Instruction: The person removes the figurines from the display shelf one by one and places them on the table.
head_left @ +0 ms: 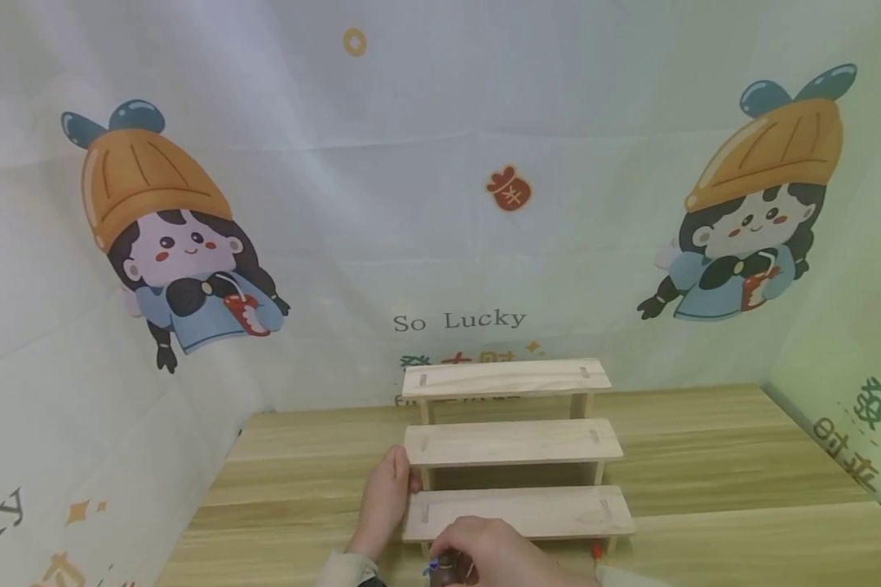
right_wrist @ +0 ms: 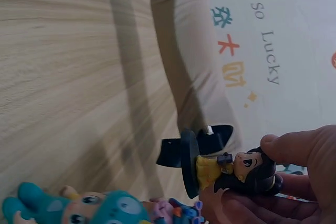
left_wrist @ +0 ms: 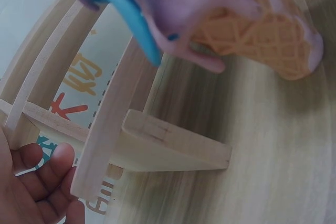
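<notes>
A three-step wooden shelf [head_left: 514, 440] stands on the table. My left hand [head_left: 384, 497] grips its left side at the middle step; the left wrist view shows that hand's curled fingers [left_wrist: 58, 163] against the boards. In front of the lowest step, my right hand [head_left: 495, 550] pinches a small figurine [head_left: 448, 568]. Seen from the right wrist, the figurine [right_wrist: 244, 171] has long black hair, a yellow dress and a round black base, and thumb and fingers hold it by the head and hair.
An ice-cream-cone toy [left_wrist: 252, 30] with pink and blue parts is close to the left wrist camera. A teal figurine [right_wrist: 110, 208] and a small pink-and-blue figure [right_wrist: 178, 211] appear low in the right wrist view. Printed cloth walls [head_left: 440, 204] surround the wooden table [head_left: 301, 456].
</notes>
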`<state>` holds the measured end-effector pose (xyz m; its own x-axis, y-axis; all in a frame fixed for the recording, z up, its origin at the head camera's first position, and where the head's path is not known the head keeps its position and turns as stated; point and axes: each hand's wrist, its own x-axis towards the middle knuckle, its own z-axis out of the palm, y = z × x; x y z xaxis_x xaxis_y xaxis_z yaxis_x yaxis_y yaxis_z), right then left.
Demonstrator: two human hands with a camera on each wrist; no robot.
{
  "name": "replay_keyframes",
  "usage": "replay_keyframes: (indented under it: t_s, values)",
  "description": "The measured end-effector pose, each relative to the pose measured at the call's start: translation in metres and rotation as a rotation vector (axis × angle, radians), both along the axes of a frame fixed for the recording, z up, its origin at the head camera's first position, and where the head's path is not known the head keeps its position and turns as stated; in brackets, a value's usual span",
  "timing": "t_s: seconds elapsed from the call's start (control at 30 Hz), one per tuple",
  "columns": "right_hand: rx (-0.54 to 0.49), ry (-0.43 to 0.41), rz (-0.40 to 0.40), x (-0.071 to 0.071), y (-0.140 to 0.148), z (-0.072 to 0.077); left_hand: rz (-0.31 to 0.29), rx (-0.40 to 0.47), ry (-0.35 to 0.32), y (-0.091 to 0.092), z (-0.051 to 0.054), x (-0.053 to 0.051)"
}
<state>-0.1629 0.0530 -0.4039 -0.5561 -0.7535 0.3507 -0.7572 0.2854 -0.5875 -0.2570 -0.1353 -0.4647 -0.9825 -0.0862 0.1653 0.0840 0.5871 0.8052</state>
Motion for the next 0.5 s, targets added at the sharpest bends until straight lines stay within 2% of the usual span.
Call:
replay_keyframes:
  t_s: [0.07,0.17,0.33,0.4,0.5]
  values:
    - [-0.001,0.028,0.026,0.001,-0.001,-0.007,0.003,-0.001,0.000,0.000,-0.001,0.000]
    - [0.002,0.133,0.021,0.003,-0.003,-0.017,0.007,-0.001,-0.004,0.000,-0.001,0.000]
    - [0.035,0.135,-0.026,0.008,-0.005,-0.032,0.004,0.003,0.006,0.001,-0.001,0.002]
    - [0.018,0.141,-0.034,0.009,-0.006,-0.038,0.001,0.007,0.010,0.000,-0.001,0.002]
    - [-0.010,0.205,-0.040,0.010,-0.009,-0.046,-0.001,0.017,0.002,-0.001,-0.001,0.001]
